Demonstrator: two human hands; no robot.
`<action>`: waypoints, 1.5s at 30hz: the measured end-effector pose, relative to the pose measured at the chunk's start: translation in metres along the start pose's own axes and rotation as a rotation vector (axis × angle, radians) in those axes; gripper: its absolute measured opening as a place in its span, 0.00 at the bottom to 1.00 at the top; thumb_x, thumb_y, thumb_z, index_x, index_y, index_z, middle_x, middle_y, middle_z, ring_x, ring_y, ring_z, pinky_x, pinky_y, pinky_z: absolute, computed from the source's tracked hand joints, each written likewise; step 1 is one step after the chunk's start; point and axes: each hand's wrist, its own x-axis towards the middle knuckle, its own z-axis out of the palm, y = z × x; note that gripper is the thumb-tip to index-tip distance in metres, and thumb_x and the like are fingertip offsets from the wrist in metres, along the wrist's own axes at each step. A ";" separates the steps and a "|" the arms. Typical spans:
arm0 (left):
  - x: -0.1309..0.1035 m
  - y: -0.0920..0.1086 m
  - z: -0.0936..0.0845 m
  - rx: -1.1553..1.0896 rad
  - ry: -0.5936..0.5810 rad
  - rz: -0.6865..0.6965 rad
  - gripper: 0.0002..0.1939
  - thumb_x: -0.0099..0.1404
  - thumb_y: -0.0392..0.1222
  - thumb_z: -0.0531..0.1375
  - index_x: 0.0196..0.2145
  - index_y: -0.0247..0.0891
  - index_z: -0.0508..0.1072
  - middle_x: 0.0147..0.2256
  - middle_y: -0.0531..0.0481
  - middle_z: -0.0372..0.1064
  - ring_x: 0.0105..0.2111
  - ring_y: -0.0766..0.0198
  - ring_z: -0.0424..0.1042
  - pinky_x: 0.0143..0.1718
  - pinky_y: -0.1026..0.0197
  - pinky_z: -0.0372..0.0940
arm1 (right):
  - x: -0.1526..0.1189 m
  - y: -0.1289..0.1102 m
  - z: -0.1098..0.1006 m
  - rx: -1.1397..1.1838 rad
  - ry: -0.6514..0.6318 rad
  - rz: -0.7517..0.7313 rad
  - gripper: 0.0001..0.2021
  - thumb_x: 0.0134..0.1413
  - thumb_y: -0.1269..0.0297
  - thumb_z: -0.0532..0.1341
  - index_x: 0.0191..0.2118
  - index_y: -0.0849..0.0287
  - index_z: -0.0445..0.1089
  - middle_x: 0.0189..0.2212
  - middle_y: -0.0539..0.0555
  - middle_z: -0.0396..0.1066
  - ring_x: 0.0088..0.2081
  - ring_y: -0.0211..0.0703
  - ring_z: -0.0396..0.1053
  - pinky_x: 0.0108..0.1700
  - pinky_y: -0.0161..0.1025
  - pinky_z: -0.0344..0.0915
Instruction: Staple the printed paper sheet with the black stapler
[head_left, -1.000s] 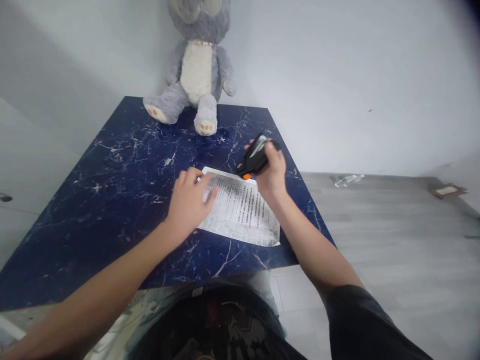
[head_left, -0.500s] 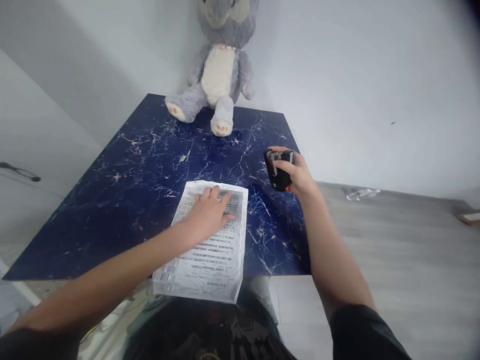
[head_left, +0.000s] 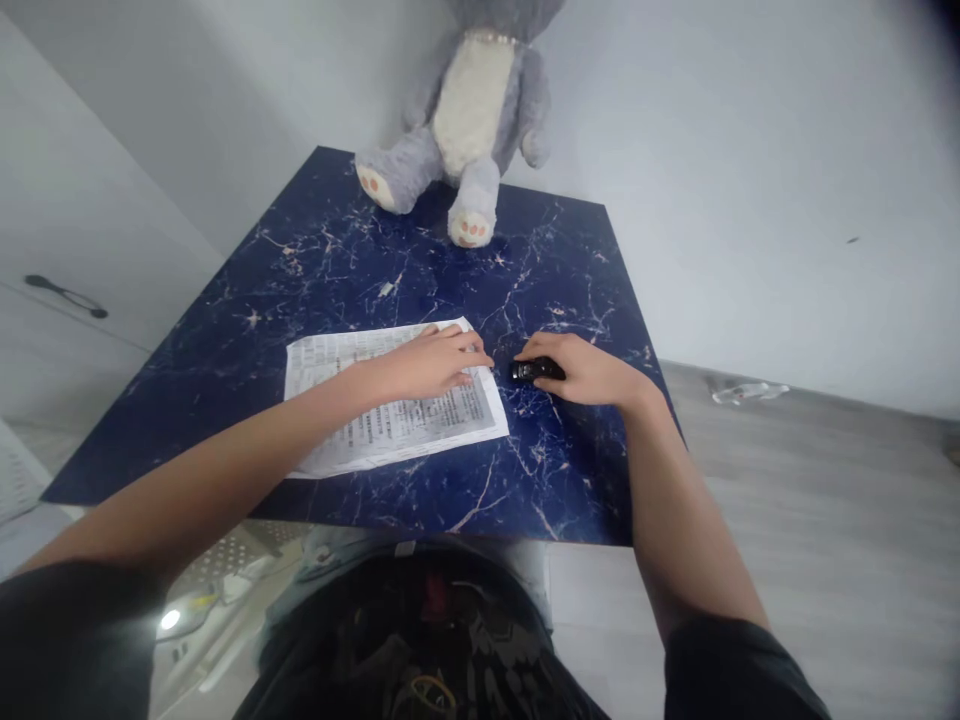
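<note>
Printed sheets of paper lie turned sideways on the blue marbled table. My left hand rests flat on the upper right part of the paper, fingers apart and pointing right. Just to the right of the paper, my right hand has its fingers wrapped round a small black stapler, held low at the tabletop. A narrow gap of table separates the stapler from the paper's right edge.
A grey and white plush toy sits at the table's far edge against the wall. A clear plastic item lies on the floor at the right. A cabinet handle shows at the left.
The paper has turned from lengthwise to sideways and now lies wholly on the table, my left hand still on it. My right hand has brought the stapler down and nearer to the paper.
</note>
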 end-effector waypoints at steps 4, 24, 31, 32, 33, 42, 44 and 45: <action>0.003 0.000 0.027 0.062 0.164 -0.010 0.18 0.75 0.38 0.53 0.57 0.44 0.76 0.60 0.38 0.65 0.59 0.43 0.64 0.61 0.40 0.55 | 0.000 -0.015 0.005 0.088 -0.097 0.022 0.15 0.50 0.69 0.72 0.45 0.50 0.82 0.42 0.55 0.78 0.44 0.56 0.74 0.53 0.59 0.69; -0.012 -0.004 0.040 -0.429 0.176 0.239 0.17 0.64 0.57 0.68 0.50 0.58 0.80 0.57 0.49 0.73 0.62 0.46 0.67 0.68 0.44 0.58 | 0.017 -0.043 0.031 -0.120 0.013 0.255 0.31 0.76 0.40 0.43 0.29 0.55 0.66 0.25 0.50 0.68 0.27 0.43 0.63 0.35 0.42 0.56; -0.013 -0.006 0.053 -0.544 0.181 0.139 0.24 0.60 0.63 0.68 0.52 0.55 0.81 0.60 0.47 0.72 0.66 0.41 0.63 0.66 0.42 0.61 | 0.020 -0.052 0.036 -0.188 0.032 0.227 0.29 0.78 0.45 0.42 0.27 0.54 0.62 0.23 0.51 0.64 0.26 0.43 0.60 0.35 0.43 0.54; -0.012 -0.009 0.053 -0.557 0.146 0.112 0.24 0.60 0.63 0.68 0.52 0.55 0.81 0.60 0.47 0.71 0.67 0.41 0.63 0.66 0.42 0.61 | 0.021 -0.054 0.037 -0.194 0.021 0.218 0.28 0.78 0.46 0.42 0.28 0.54 0.62 0.23 0.51 0.65 0.26 0.44 0.61 0.35 0.43 0.54; -0.012 -0.011 0.053 -0.569 0.119 0.087 0.24 0.61 0.63 0.68 0.53 0.55 0.80 0.61 0.48 0.71 0.67 0.41 0.63 0.66 0.41 0.61 | 0.021 -0.055 0.037 -0.197 0.012 0.212 0.28 0.78 0.46 0.43 0.28 0.54 0.63 0.24 0.52 0.65 0.27 0.44 0.61 0.35 0.44 0.54; -0.006 -0.028 0.054 -0.617 0.096 0.091 0.23 0.61 0.58 0.68 0.53 0.55 0.80 0.61 0.50 0.71 0.66 0.40 0.64 0.66 0.41 0.60 | 0.023 -0.052 0.044 -0.290 -0.031 0.193 0.22 0.78 0.52 0.45 0.33 0.54 0.66 0.32 0.55 0.71 0.32 0.48 0.66 0.39 0.45 0.56; -0.006 -0.023 0.047 -0.593 0.071 0.122 0.24 0.60 0.60 0.69 0.53 0.54 0.81 0.62 0.50 0.71 0.66 0.41 0.65 0.67 0.43 0.59 | 0.023 -0.053 0.044 -0.336 -0.049 0.189 0.22 0.78 0.54 0.44 0.34 0.54 0.67 0.33 0.55 0.70 0.32 0.47 0.65 0.38 0.44 0.55; -0.006 -0.020 0.044 -0.573 0.041 0.138 0.24 0.61 0.60 0.68 0.53 0.54 0.81 0.62 0.51 0.71 0.66 0.42 0.64 0.69 0.45 0.58 | 0.024 -0.054 0.045 -0.378 -0.058 0.186 0.21 0.78 0.56 0.44 0.35 0.55 0.67 0.34 0.55 0.71 0.32 0.47 0.66 0.37 0.43 0.55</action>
